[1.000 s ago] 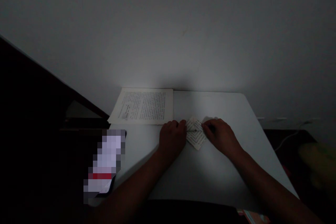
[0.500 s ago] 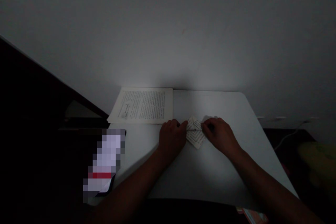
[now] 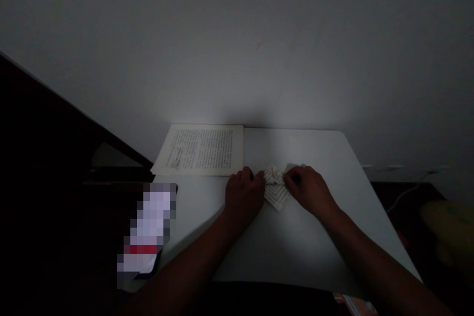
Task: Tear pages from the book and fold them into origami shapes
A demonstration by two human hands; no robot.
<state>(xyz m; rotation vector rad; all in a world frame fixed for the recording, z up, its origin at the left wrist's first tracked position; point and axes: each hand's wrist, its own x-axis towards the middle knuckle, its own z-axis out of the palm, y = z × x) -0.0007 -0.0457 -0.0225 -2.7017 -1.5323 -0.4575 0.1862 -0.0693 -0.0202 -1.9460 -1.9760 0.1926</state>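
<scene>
A small piece of folded printed paper [image 3: 277,196], diamond-shaped with a crease across its middle, lies on the white table [image 3: 314,148]. My left hand [image 3: 245,192] grips its left corner, the fingers curled and the thumb near the edge. On the opposite side my right hand [image 3: 308,185] pinches the right corner between thumb and fingertips. One point of the paper faces the wall and the other faces me. Parts of both side corners are hidden behind my fingers.
Flat printed sheets [image 3: 203,150] lie at the table's back left, by the wall [image 3: 237,49]. A phone [image 3: 150,227] with a blurred, lit screen is at the left edge. A pale cable [image 3: 407,191] runs beyond the right edge. The room is dim.
Almost nothing differs. My left hand has shifted very slightly to the right at the paper's left corner; both hands keep their hold.
</scene>
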